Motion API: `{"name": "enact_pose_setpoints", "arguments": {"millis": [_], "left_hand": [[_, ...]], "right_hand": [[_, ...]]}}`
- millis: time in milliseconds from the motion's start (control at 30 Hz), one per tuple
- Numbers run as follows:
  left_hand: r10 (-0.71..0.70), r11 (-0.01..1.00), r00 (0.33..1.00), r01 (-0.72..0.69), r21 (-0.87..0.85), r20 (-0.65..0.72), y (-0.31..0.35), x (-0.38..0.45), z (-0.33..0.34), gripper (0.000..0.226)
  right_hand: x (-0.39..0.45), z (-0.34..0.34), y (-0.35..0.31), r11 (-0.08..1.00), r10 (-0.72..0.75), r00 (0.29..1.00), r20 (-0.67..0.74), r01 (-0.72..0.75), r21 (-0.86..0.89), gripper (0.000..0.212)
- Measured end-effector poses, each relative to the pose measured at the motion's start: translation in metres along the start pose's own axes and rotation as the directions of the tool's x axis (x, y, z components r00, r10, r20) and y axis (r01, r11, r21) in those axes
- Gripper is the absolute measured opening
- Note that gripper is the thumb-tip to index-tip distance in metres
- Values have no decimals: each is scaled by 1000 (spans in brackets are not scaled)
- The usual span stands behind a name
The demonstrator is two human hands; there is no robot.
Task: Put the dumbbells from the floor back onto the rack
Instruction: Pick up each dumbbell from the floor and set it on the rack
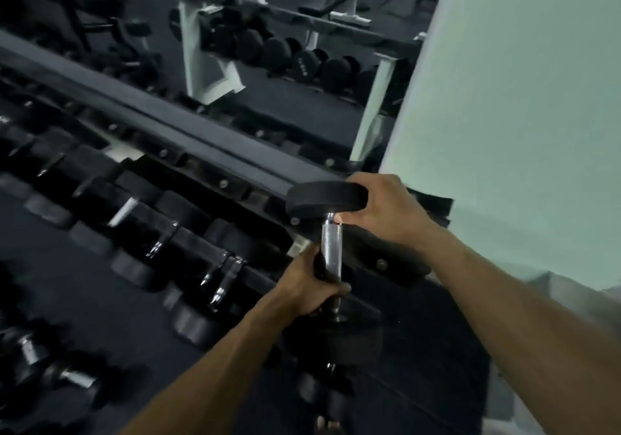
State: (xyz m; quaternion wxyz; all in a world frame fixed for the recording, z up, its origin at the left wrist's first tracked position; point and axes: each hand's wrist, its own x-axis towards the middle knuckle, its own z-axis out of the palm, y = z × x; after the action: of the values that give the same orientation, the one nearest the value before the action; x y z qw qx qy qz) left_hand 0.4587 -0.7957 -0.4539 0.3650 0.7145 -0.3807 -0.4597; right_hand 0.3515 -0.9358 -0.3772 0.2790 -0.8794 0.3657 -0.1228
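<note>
A black dumbbell (pixel 331 243) with a chrome handle hangs upright above the right end of the dark rack (pixel 188 142). My left hand (pixel 309 286) grips the lower part of the handle. My right hand (pixel 386 209) holds the upper black head, fingers curled round its far edge. The lower head sits in shadow below my left hand. Several black dumbbells (pixel 158 229) lie in a row on the rack's lower tier to the left.
A pale green wall (pixel 521 98) rises close on the right. A mirror behind the rack reflects a white-framed rack (pixel 208 64) with dumbbells. More dumbbells (pixel 50 364) lie on the dark floor at lower left.
</note>
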Motion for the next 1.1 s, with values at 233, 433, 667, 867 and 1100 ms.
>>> {"name": "enact_pose_setpoints", "arguments": {"millis": [233, 433, 667, 867, 1100], "left_hand": [[29, 995, 991, -40, 86, 129, 60, 89, 57, 52], [-71, 983, 984, 41, 179, 165, 67, 144, 82, 69], [-98, 978, 980, 63, 198, 172, 74, 153, 95, 62], [-94, 969, 971, 39, 243, 218, 77, 155, 91, 68], [-39, 946, 970, -41, 322, 239, 80, 149, 88, 60]], "right_hand": [[21, -63, 91, 995, 94, 986, -135, -96, -8, 38], [51, -57, 149, 983, 183, 976, -122, -181, 25, 37], [50, -61, 180, 967, 239, 967, -89, -229, 109, 32], [48, -63, 182, 967, 252, 963, -97, -246, 73, 31], [48, -66, 172, 970, 243, 968, -58, -244, -15, 44]]}}
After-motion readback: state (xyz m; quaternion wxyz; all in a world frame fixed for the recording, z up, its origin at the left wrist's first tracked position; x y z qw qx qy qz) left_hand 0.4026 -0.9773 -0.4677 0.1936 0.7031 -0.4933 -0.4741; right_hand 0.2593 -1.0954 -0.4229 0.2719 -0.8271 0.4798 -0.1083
